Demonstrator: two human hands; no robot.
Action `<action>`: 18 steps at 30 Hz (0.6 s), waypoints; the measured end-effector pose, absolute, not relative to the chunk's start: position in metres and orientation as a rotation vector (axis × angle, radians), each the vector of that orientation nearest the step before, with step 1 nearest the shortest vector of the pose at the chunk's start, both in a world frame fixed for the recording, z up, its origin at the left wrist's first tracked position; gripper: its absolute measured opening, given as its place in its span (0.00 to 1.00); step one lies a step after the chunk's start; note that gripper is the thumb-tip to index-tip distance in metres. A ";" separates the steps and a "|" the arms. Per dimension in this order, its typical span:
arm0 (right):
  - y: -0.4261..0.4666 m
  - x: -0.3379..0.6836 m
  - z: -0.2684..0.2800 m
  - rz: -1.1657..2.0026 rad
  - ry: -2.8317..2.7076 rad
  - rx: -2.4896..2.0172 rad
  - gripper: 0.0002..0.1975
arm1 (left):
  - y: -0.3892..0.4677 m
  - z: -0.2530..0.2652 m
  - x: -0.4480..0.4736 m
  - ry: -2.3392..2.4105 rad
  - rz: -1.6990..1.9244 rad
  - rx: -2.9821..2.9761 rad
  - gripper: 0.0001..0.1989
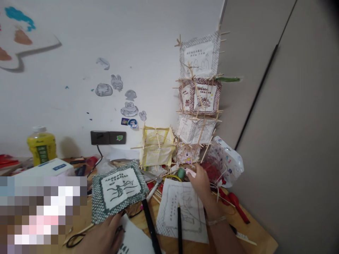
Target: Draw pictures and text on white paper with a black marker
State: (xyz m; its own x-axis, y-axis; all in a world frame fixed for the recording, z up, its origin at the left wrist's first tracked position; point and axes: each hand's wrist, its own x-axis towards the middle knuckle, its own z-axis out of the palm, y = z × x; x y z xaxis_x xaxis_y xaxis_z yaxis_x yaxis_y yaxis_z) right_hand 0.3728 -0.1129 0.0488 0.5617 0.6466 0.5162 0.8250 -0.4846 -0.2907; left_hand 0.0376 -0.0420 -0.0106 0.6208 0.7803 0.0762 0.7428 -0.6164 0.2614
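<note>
Though apart, hands (104, 234) (200, 181) (near drawings (120, 190) (169, 204))

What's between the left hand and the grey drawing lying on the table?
In the head view, a white sheet and a black pen lie between the left hand and the grey drawing.

My left hand (107, 229) is at the near left, before the left drawing (120, 188) and beside a loose sheet (135, 234). A marker (150, 224) lies between that drawing and the right drawing (166, 211), which has a pen (179, 229) across it. My right hand (200, 181) is at its far right corner, before the lantern tower (205, 95). Left of the tower stands a lantern (158, 155); right, a plastic package (227, 160). Far left, a bottle (41, 146) stands behind a packet (53, 167).
</note>
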 end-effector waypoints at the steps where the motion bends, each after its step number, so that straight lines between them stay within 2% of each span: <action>1: -0.116 0.385 0.047 -0.428 -1.144 -2.351 0.20 | -0.043 -0.008 0.038 1.266 0.261 2.644 0.17; 10: -0.116 0.415 0.028 -0.178 -1.125 -2.630 0.27 | -0.058 0.015 0.042 1.289 0.147 2.654 0.16; 18: -0.115 0.415 0.037 -0.199 -1.085 -2.681 0.29 | -0.063 0.019 0.044 1.309 0.173 2.644 0.16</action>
